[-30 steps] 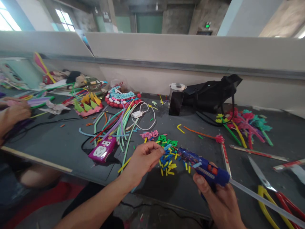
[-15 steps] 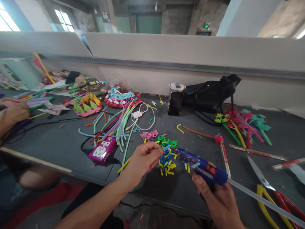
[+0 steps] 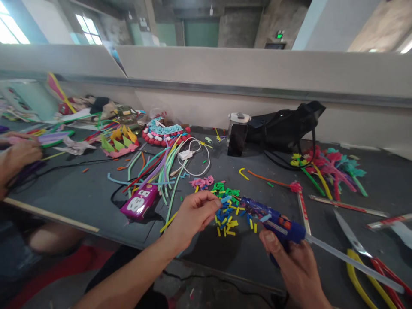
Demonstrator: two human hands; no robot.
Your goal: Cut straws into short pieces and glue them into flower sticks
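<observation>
My right hand (image 3: 294, 266) grips a blue hot glue gun (image 3: 273, 219), with a long translucent glue stick (image 3: 354, 262) jutting from its back end. The gun's nozzle points left, close to my left hand (image 3: 198, 212). Thumb and finger of that hand are pinched on a short light blue piece (image 3: 226, 199), cut from what looks like a fuzzy craft stem. Beneath and around it on the dark table lie loose cut pieces: green pieces (image 3: 230, 190), yellow pieces (image 3: 230, 227), dark blue ones, and pink pieces (image 3: 203, 182) a little farther off.
Left of my hand are a purple power strip (image 3: 139, 201) and a bundle of coloured stems (image 3: 161, 165). Large scissors (image 3: 357, 257) lie at right. Farther back stand a phone (image 3: 237, 140) and a black bag (image 3: 283, 126). Another person's hand (image 3: 24, 152) works at far left.
The glue gun has shifted very slightly, its nozzle a little right of where it was. My left hand keeps its pinch on the light blue piece.
</observation>
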